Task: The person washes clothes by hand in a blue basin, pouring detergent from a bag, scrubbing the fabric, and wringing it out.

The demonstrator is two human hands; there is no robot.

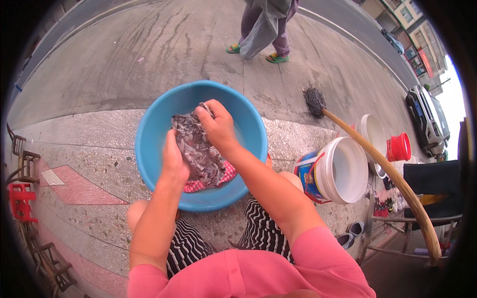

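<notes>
A crumpled, patterned grey-brown cloth is bunched between my hands inside a round blue plastic basin. My right hand pinches the cloth's upper edge between thumb and fingers. Along its left side, my left hand grips the same cloth; the fingertips are partly hidden. Beneath it, a red-and-white checked cloth lies at the near side of the basin, where some water shows.
Right of the basin stand a white bucket, another white bucket and a red pail. A wooden-handled mop slants past them towards a chair. Ahead, a person stands on the pavement. Small stools line the left.
</notes>
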